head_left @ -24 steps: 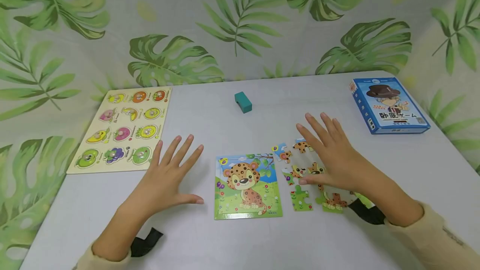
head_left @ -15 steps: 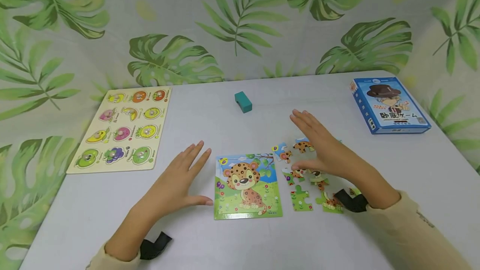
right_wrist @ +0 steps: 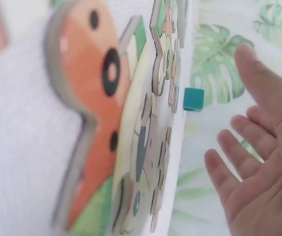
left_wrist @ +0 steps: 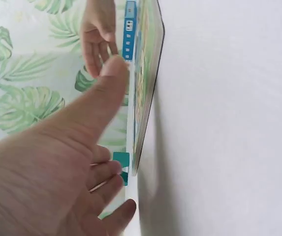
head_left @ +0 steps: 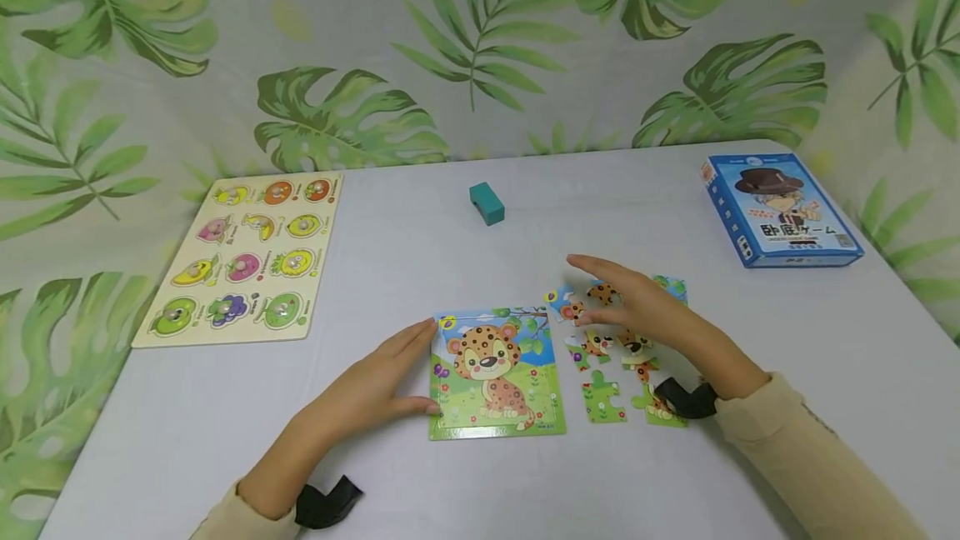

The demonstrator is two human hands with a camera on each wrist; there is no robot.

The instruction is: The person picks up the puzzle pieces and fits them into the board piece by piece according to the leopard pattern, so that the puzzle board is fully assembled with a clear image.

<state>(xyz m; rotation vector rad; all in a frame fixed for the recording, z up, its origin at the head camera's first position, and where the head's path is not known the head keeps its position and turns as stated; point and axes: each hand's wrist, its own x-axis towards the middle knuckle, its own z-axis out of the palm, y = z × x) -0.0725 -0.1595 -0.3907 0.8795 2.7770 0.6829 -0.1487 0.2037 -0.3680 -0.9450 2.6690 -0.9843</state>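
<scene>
A square leopard puzzle board (head_left: 465,419) lies flat at the middle of the table. My left hand (head_left: 360,402) is at its left side, fingertips right at the upper left corner and thumb by the lower left edge. The left wrist view shows the board edge-on (left_wrist: 150,78) past the thumb, fingers relaxed. To the right, several loose leopard puzzle pieces (head_left: 602,402) lie spread out. Over the upper ones hovers my right hand (head_left: 648,307), thumb and fingers apart, partly hiding them. In the right wrist view a spotted orange piece (right_wrist: 89,73) is close up, and nothing is between the right hand's fingers.
A wooden fruit peg puzzle (head_left: 225,337) lies at the left. A small teal block (head_left: 487,204) sits towards the back. On the back right is a blue game box (head_left: 780,215). A leaf-print cloth (head_left: 480,40) hangs behind the white table.
My left hand has moved right, up to the leopard board's left edge. My right hand has moved left and lower over the pieces, uncovering some on the right. The objects lie as before.
</scene>
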